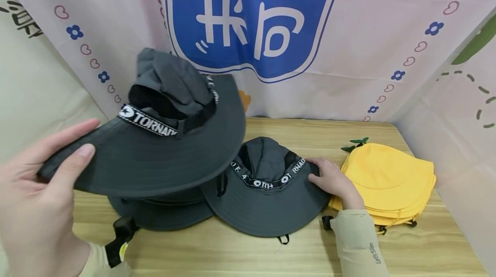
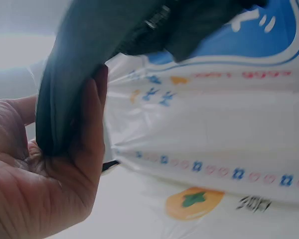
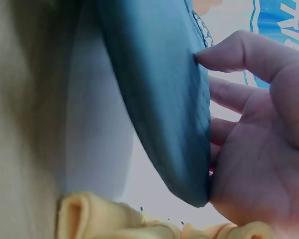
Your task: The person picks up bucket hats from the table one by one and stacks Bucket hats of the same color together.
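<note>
High on the left in the head view, a dark grey wide-brimmed sun hat [image 1: 162, 160] with a "TORNADO"-style lettered band is held above the table. My left hand [image 1: 48, 191] grips its brim edge, thumb on the upper face and fingers behind; the left wrist view shows the brim [image 2: 70, 94] lying in that hand. A second grey sun hat [image 1: 267, 210] sits crown up at the middle. My right hand [image 1: 335, 182] pinches its right brim edge, the thumb on one face of the brim [image 3: 159, 94] in the right wrist view. Beneath the raised hat lies another grey hat [image 1: 170, 214], partly covered.
A stack of yellow caps [image 1: 391, 178] with cords lies just right of my right hand. The wooden table [image 1: 232, 253] ends at a printed cloth backdrop [image 1: 348, 74]. A pale side wall [image 1: 453, 139] stands at the right.
</note>
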`<state>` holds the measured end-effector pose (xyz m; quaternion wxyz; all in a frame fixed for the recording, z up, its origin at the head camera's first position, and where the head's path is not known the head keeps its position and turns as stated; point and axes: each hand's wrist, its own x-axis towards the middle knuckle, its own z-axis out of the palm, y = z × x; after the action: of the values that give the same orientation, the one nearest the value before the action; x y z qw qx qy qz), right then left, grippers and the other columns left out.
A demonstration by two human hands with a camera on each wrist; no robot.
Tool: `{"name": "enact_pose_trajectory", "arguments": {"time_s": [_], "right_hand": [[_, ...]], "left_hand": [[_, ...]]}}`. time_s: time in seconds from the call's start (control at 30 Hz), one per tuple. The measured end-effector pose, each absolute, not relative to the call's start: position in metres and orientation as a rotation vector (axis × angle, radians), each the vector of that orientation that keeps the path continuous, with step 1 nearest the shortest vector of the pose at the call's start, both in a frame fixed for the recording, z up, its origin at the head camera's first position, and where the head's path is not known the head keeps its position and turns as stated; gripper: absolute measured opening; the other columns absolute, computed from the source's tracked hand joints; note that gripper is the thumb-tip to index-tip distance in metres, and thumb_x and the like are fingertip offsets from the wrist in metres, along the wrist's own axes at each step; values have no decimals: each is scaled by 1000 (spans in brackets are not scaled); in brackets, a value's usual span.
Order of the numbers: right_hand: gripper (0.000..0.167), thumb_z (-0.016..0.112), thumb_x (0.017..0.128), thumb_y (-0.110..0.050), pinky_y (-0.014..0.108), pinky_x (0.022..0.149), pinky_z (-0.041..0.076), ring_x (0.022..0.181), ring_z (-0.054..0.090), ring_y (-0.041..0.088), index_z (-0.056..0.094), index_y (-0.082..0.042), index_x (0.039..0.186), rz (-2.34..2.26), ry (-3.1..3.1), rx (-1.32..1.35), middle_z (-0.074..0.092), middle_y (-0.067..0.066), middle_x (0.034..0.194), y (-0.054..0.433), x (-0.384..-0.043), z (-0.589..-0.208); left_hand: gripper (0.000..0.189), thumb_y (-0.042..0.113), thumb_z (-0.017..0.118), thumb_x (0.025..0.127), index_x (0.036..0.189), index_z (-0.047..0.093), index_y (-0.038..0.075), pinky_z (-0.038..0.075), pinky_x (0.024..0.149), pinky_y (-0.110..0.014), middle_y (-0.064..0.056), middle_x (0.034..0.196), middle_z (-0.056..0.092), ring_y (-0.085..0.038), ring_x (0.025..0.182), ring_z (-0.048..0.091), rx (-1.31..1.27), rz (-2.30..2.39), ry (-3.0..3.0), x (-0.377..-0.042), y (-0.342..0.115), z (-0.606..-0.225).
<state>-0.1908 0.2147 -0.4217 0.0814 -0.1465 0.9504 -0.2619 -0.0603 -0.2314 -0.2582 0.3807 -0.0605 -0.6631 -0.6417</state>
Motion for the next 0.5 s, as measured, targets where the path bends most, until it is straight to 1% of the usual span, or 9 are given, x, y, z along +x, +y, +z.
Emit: {"name": "enact_pose_trajectory", "arguments": {"time_s": [0.1,0.2,0.3,0.4,0.5], "right_hand": [[43,65,92,-9,60,106,42,125,55,46,59,5,133,-820,2855,-455,61,28,132,215,-192,-421],[40,68,91,-8,60,105,43,124,57,45,63,3,130,-852,2874,-448,63,26,130,216,-193,-421],[38,71,90,-8,59,105,44,123,59,44,67,-1,127,-890,2888,-423,66,24,129,217,-193,-420],[37,73,89,-9,58,104,45,123,59,43,68,-3,126,-919,2896,-406,67,22,128,217,-194,-419],[39,72,90,-11,58,104,45,121,60,42,66,-2,128,-954,2891,-370,67,22,127,218,-195,-419]], "left_hand": [[29,-20,62,86,112,59,-29,59,71,-20,-27,108,73,-18,83,76,-336,-1802,-1602,-71,-226,-260],[28,-23,58,87,114,57,-30,60,72,-24,-25,110,73,-21,88,76,-472,-1941,-1615,-86,-222,-263],[28,-21,53,90,118,59,-25,60,76,-25,-18,115,73,-19,95,74,-575,-2049,-1702,-104,-220,-270],[29,-16,53,94,121,63,-17,58,81,-22,-9,118,74,-15,103,71,-633,-2100,-1829,-122,-218,-279],[30,-11,54,96,124,65,-10,57,82,-20,-4,120,73,-12,104,70,-654,-2143,-1931,-139,-217,-290]]}}
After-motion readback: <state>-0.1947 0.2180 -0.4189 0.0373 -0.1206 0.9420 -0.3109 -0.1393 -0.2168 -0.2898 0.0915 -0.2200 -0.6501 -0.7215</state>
